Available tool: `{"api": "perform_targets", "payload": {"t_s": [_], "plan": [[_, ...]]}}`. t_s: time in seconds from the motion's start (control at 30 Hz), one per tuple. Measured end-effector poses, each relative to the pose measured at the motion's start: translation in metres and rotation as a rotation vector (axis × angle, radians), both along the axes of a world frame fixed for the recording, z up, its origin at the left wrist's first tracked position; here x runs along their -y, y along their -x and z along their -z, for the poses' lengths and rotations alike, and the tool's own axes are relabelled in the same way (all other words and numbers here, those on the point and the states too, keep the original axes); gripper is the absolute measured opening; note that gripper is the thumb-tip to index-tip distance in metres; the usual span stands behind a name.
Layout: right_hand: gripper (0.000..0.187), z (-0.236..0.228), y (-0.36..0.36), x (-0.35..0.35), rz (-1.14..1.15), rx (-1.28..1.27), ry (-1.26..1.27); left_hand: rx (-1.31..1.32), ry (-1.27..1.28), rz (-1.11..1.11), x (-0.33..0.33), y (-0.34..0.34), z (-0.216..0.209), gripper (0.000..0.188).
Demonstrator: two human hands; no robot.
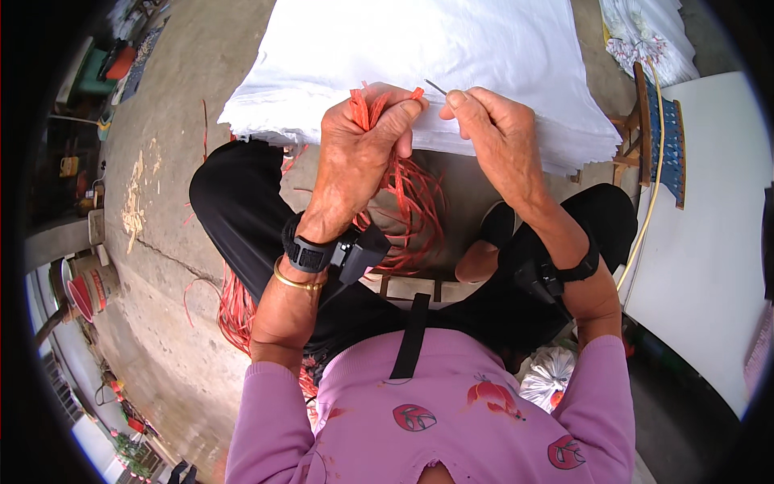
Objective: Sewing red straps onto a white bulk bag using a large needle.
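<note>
My left hand (359,149) is closed round a bunch of flat red plastic strips (417,194). Loops of them stand up above the fingers, and one short end pokes out by the thumb tip. The long loose ends hang below the palm. In my right hand (504,137), a thin dark metal needle-like tool (434,85) is pinched between thumb and fingers, its tip pointing up and left toward the strips, apart from them. Its other end is hidden in the grip. Both hands are over the near edge of a thick stack of white cloth (427,48).
More red strips (236,310) lie beside my left leg. To the right are a white panel (701,234), a yellow hose (657,153) and a wooden frame with blue webbing (665,145). White sacks (653,40) stand at the far right. A bucket (89,286) sits at the left.
</note>
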State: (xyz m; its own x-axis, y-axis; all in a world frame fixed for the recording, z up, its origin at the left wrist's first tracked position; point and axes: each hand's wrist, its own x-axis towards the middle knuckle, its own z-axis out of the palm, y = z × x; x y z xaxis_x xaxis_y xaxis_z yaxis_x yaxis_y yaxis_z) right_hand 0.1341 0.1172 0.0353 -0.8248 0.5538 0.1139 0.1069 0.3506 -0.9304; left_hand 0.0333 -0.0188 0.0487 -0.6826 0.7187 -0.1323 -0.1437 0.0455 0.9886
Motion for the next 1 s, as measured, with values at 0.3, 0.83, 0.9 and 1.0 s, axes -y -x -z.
{"api": "perform_targets", "payload": {"t_s": [0.3,0.83,0.9,1.0], "plan": [[0.033,-0.0002,-0.0001,0.0029,-0.018,-0.041,-0.109,-0.047,-0.020,0.034,-0.0003,-0.0017,0.0016,0.018],[0.025,0.0066,0.0014,0.0029,-0.032,-0.156,-0.303,-0.017,-0.010,0.023,-0.0005,-0.0009,0.0006,0.016],[0.024,0.0059,0.0014,0.0029,-0.036,-0.153,-0.346,-0.016,-0.013,0.018,-0.0002,-0.0011,0.0010,0.016],[0.023,0.0072,0.0018,0.0024,-0.032,-0.167,-0.408,-0.006,-0.008,0.024,-0.0003,-0.0020,0.0020,0.014]]}}
